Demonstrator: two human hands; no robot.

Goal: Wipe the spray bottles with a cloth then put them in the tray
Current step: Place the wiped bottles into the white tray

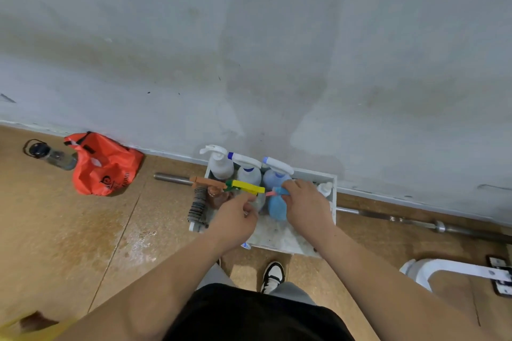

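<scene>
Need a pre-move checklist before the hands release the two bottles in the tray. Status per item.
1. Left hand grips the yellow-trigger bottle: ok, fingers curled just under the trigger.
2. Right hand grips the blue bottle: ok, fingers over its head.
3. Both bottles inside the tray: ok, between its walls.
4. Both bottles upright: ok.
5. Bottles wiped: cannot tell; the hands hold only bottles.
6. Gap to the brown bottle: cannot tell; it stands close beside the yellow-trigger bottle, and any contact is hidden.
</scene>
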